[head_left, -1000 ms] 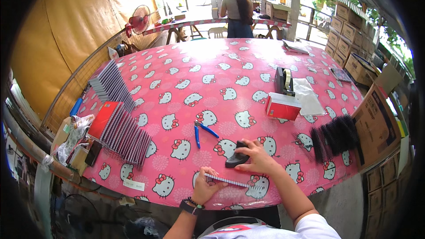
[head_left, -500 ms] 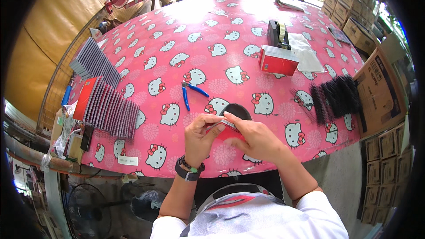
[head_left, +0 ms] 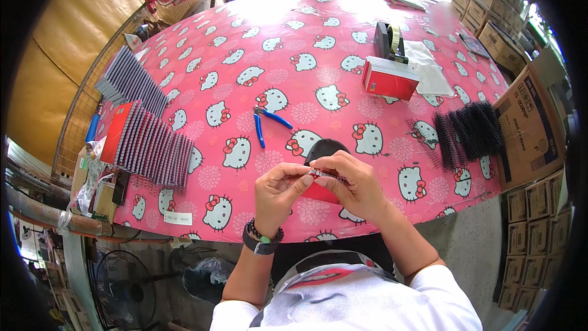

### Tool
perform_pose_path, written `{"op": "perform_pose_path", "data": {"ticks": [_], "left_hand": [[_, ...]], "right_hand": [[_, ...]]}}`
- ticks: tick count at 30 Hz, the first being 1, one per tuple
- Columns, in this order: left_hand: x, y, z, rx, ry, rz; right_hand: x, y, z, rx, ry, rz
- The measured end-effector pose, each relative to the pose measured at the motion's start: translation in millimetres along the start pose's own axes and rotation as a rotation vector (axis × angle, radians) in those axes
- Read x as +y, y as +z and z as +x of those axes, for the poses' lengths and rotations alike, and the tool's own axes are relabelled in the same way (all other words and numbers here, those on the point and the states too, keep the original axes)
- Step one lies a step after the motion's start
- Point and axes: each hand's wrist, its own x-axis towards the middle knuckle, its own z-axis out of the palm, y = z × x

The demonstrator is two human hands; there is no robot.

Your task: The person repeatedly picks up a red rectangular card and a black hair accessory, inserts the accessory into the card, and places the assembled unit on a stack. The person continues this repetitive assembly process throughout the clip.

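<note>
We are pinching a small red notebook (head_left: 321, 192) at the lower centre of the frame, our left hand (head_left: 278, 195) and right hand (head_left: 350, 185) close together and both gripping its coiled edge. Ideally we are using light, even fingertip pressure and supporting the spine, so the wire is not bending. Our left wrist is crossing the worktop's (head_left: 306, 107) near edge; a black object (head_left: 329, 146) is sitting just beyond our fingers. The roomiest stretch is running up mid-frame past the blue pliers (head_left: 259, 130), between notebook stacks (head_left: 153, 150) at left and black coils (head_left: 471, 133) at right.
</note>
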Motion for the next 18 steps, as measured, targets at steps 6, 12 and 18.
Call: {"op": "perform_pose_path", "data": {"ticks": [6,12,18], "left_hand": [[-5.8,0.7,-2.6,0.041,0.064,0.060],[-5.0,-7.6,-9.5,0.032,0.165,0.173],[0.1,-7.7,-22.9,0.119,0.134,0.198]], "right_hand": [[-4.0,7.2,3.5,0.026,0.088,0.126],[-11.1,4.5,11.2,-0.098,0.016,0.060],[-23.3,19.0,6.3,-0.095,-0.037,-0.063]]}}
